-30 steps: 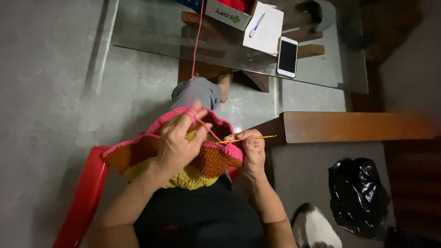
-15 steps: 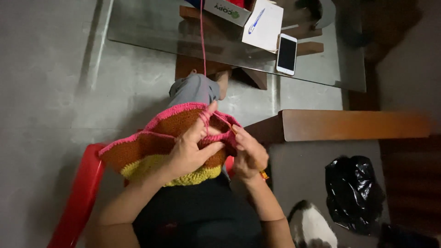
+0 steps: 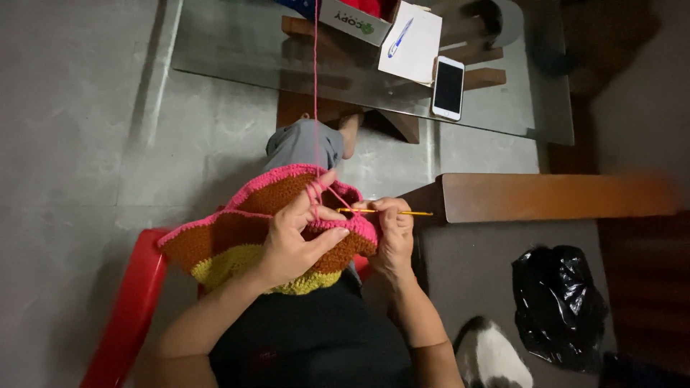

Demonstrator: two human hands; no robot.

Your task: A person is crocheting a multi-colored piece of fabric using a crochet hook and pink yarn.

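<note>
Moved since the earlier frame: right hand (image 3: 394, 237) has drawn the hook (image 3: 384, 212) out sideways, so its yellow shaft now shows level, pointing right; before, it was hidden behind the fingers.

- Crochet (image 3: 237, 241): round piece in pink, brown and yellow bands, spread over the lap, above the red chair (image 3: 126, 316).
- Left hand (image 3: 295, 241): fingers closed on the pink rim of the crochet, thumb underneath, forefinger raised with the yarn (image 3: 315, 86) looped over it.
- Right hand: fingers pinched around the hook, near its middle, just beside the rim.
- Yarn: pink strand running straight up from the left forefinger to the bench (image 3: 237, 65).
- Bench: glass top, carrying a phone (image 3: 448, 88), a white sheet (image 3: 411, 42) with a blue pen (image 3: 399, 37), and a box (image 3: 353, 19).
- Wooden ledge (image 3: 557, 195): right of the hands.
- Black bag (image 3: 559, 302): on the floor, lower right.
- Black-and-white animal (image 3: 492, 356): partly seen at the bottom edge.
</note>
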